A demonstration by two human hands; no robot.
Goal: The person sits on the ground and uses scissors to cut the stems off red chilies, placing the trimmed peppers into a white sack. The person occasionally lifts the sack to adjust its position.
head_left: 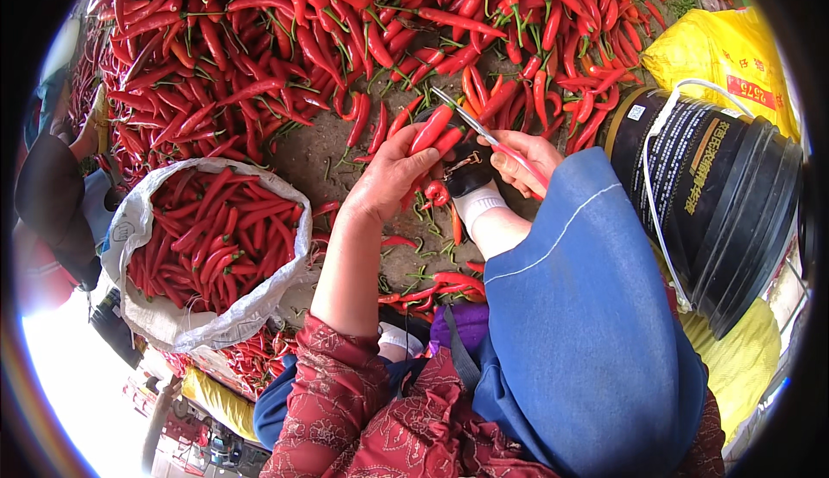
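My left hand (393,171) holds red chili peppers (433,127), their stem ends pointing up and to the right. Close beside it, my right hand (518,154) grips scissors (462,111) with red handles and silver blades, which reach up to the top of the held peppers. Below the hands show my dark sandal with a white sock (479,206) and my knee in blue cloth (579,288). Loose peppers and green stems lie on the dirty floor (332,158) around them.
A large pepper heap (233,37) spreads across the back. A white sack (129,288) full of peppers stands at left. A black bucket (708,210) lies at right beside a yellow bag (717,63). A person's dark clothing (52,202) shows at the far left.
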